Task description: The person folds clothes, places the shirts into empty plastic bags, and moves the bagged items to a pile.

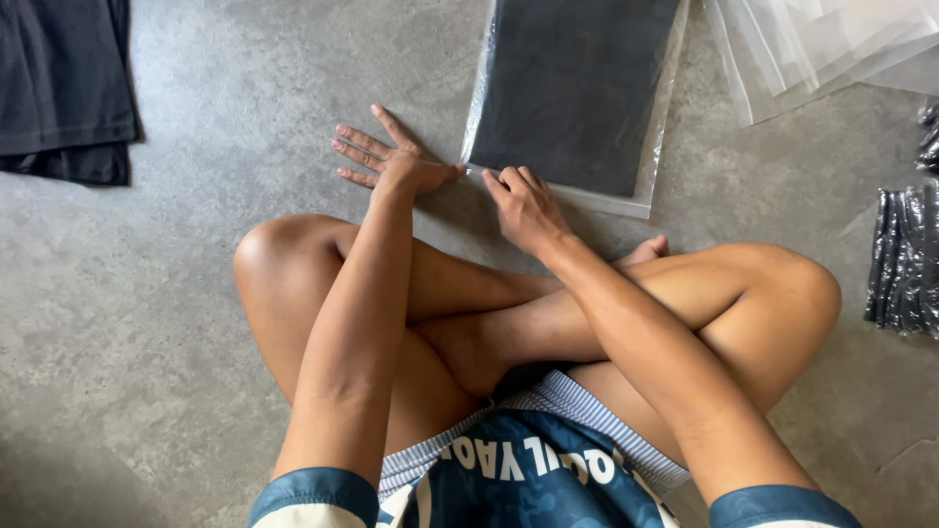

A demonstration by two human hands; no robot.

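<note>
A dark folded garment (pixel 572 88) lies inside a clear plastic bag (pixel 626 200) on the grey floor in front of my crossed legs. My left hand (pixel 386 156) rests flat on the floor just left of the bag's near corner, fingers spread, thumb touching the bag's edge. My right hand (pixel 523 205) presses its fingertips on the bag's near flap along the bottom edge.
A stack of dark folded garments (pixel 64 88) lies at the far left. Several empty clear bags (pixel 822 49) are heaped at the top right. Dark wrapped bundles (pixel 905 259) sit at the right edge. My bare legs take up the middle.
</note>
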